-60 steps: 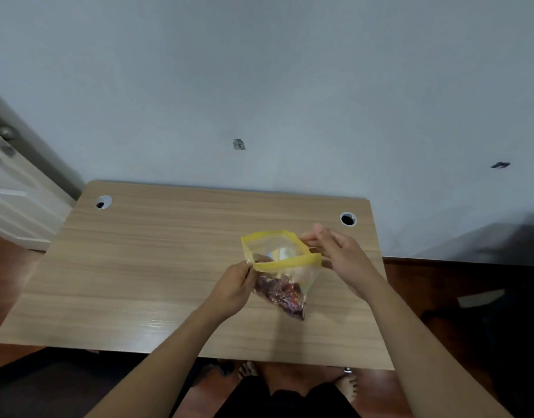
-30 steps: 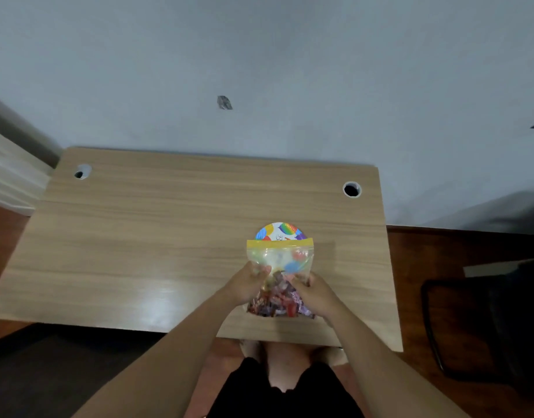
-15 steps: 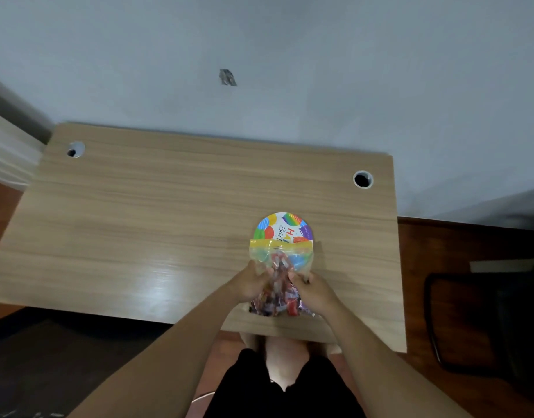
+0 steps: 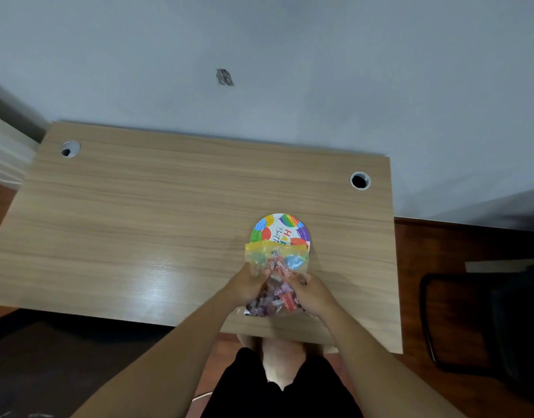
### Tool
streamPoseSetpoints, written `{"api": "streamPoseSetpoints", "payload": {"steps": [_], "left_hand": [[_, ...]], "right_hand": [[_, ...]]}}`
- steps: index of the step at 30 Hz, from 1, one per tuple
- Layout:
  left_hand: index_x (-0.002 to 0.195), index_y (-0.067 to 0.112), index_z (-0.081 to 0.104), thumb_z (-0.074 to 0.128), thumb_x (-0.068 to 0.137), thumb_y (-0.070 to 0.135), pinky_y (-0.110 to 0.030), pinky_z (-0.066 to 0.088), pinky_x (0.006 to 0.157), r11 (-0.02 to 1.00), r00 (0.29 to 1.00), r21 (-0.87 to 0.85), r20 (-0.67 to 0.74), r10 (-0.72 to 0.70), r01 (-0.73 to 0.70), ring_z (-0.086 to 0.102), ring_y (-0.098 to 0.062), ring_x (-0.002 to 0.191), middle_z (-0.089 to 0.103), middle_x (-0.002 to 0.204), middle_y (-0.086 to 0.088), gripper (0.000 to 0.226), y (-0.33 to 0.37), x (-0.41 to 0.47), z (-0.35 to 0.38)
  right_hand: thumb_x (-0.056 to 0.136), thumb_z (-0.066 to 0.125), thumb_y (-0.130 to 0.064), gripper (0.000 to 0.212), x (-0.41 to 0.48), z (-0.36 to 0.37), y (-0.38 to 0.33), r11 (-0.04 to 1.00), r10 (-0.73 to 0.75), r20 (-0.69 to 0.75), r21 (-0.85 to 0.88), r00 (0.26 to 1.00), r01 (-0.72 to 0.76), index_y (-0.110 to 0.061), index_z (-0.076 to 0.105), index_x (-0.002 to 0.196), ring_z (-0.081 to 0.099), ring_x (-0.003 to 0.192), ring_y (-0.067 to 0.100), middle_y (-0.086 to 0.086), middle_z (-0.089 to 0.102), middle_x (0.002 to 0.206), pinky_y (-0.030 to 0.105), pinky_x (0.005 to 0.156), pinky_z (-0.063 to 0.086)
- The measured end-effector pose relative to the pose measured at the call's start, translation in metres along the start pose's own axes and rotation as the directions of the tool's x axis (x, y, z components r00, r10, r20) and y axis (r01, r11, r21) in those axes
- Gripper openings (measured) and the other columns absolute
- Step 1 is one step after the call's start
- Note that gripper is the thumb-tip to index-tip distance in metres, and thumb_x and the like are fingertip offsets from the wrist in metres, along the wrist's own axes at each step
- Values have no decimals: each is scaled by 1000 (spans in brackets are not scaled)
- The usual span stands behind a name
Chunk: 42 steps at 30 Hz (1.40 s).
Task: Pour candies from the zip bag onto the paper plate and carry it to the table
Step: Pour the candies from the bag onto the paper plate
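Between the two hands, the zip bag point(image 4: 276, 277) is held tilted over the desk point(image 4: 169, 224), its yellow-edged mouth pointing away from the person and lying over the near edge of the paper plate point(image 4: 280, 230); the left hand point(image 4: 247, 285) grips the bag's left side with fingers closed on the plastic; the right hand point(image 4: 308, 292) grips the right side in the same manner. The candies point(image 4: 274, 292) sit mostly in the lower half of the bag, between and just behind the fingertips; a few have slid toward the mouth, beyond the fingers.

Progress, as a judgement: the bag appears open and set for pouring, but no candy is visible on the exposed part of the plate (the part under the bag mouth is hidden); the pour is therefore at its start; emptying the bag and carrying the plate to the table both remain.

Surroundings: the plate rests on the desk just ahead of the fingertips; two cable holes, one at the far left point(image 4: 70, 148) and one at the far right point(image 4: 360, 180), lie well apart from the hands; a dark chair point(image 4: 471, 321) stands to the right of the desk, off the right hand's side. Nothing lies between bag mouth and plate.
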<state>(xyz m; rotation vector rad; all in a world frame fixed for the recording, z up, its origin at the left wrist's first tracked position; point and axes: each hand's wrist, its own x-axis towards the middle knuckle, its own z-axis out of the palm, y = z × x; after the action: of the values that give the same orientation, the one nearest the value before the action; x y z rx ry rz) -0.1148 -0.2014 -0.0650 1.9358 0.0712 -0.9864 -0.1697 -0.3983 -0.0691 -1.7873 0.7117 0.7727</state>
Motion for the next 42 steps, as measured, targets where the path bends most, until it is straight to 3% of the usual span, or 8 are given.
{"api": "streamPoseSetpoints", "payload": {"steps": [7, 11, 17, 20, 25, 36, 39, 42], "left_hand": [[106, 8, 76, 51, 106, 40, -57, 61, 86, 998, 999, 39, 5, -53, 53, 71, -24, 76, 80, 100, -27, 41, -6, 5, 0], [113, 10, 75, 49, 106, 52, -46, 58, 95, 994, 997, 79, 7, -74, 74, 77, -33, 97, 81, 111, -22, 50, -4, 0, 0], [86, 11, 64, 52, 110, 44, -32, 41, 77, 986, 993, 116, -19, -119, 120, 57, -22, 82, 67, 89, -16, 43, -3, -1, 2], [91, 3, 70, 58, 107, 45, -32, 43, 75, 986, 988, 62, -19, -153, 154, 60, -21, 80, 76, 94, -18, 47, -5, -2, 2], [94, -3, 72, 64, 101, 53, -33, 56, 79, 987, 988, 44, -43, -150, 152, 72, -32, 88, 77, 95, -16, 56, -2, -5, 0], [104, -3, 74, 63, 86, 72, -35, 52, 71, 994, 994, -33, -16, -109, 109, 76, -33, 82, 79, 105, -27, 77, -19, 0, 4], [86, -12, 61, 69, 102, 40, -21, 48, 58, 992, 994, -71, -11, -108, 107, 63, -12, 57, 71, 83, -31, 55, -11, -7, 3], [69, 17, 41, 73, 101, 32, -24, 42, 54, 993, 994, -84, -60, -87, 82, 60, -13, 62, 50, 67, -13, 48, -10, -6, 4]], "right_hand": [[105, 60, -51, 40, 1, -1, 2, 999, -33, -7, -4, 999, 33, -19, 77, 123, 75, 108, 23, 5, 82, 115, 33, 89, 54], [105, 61, -52, 41, 1, -2, 4, 999, -35, -4, -1, 999, 35, -19, 76, 124, 74, 99, 19, 3, 81, 113, 26, 75, 52], [102, 66, -48, 39, 1, -1, 5, 1000, -23, -17, -20, 1000, 23, -13, 80, 115, 70, 90, 19, 1, 79, 97, 30, 81, 51], [101, 65, -52, 45, 2, 1, 7, 999, -22, -14, -26, 1000, 22, -14, 80, 120, 77, 99, 20, 2, 84, 106, 34, 91, 57], [104, 65, -47, 39, -2, -1, 5, 998, -23, -36, -62, 999, 21, -12, 74, 89, 62, 69, 13, -4, 70, 75, 29, 69, 46], [104, 65, -43, 40, -9, 0, 5, 999, -29, -47, -36, 998, 27, -5, 75, 108, 66, 77, 18, 15, 80, 97, 31, 74, 50], [103, 66, -43, 32, -13, -2, 4, 999, -39, -56, -28, 998, 37, -13, 69, 91, 62, 73, 17, 1, 67, 76, 34, 75, 53], [105, 66, -37, 36, -18, -3, -1, 999, -42, -56, -27, 998, 40, -20, 56, 74, 54, 65, 15, -3, 56, 67, 32, 65, 44]]}}
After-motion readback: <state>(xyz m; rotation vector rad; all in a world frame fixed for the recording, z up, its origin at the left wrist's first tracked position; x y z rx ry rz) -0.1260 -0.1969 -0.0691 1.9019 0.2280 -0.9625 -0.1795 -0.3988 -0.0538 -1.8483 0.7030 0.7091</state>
